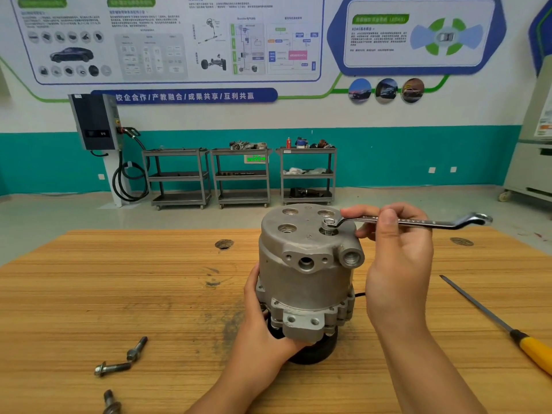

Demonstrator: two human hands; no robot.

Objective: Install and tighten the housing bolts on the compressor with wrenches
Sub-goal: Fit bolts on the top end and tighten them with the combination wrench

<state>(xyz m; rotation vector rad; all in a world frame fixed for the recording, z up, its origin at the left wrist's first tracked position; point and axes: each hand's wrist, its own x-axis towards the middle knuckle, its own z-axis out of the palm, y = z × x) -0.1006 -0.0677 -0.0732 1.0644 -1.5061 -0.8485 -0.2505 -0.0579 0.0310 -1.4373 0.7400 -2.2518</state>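
Pale wood grain covers the desk (119, 279), with grey carts (239, 174) lined against the teal wall behind. The compressor (307, 279) stands upright about midway between the desk's left and right edges. The left hand (263, 321) wraps its lower body, fingers curled round the casting to hold it steady. The right hand (394, 249) pinches the shank of the wrench (418, 222) between thumb and fingers, and the ring end sits over a bolt (328, 223) in the top face. That bolt's head appears to stand proud of its recess, so it likely has thread left to run.

To do this well, keep the ring fully down on the head and the shank level, so it cannot ride up and round the corners. Swing in short arcs while the left hand resists the twist. Three other recesses in the top look empty; three loose bolts (112, 369) wait toward the near left corner. A yellow-handled tool (501, 321) lies near the right edge.
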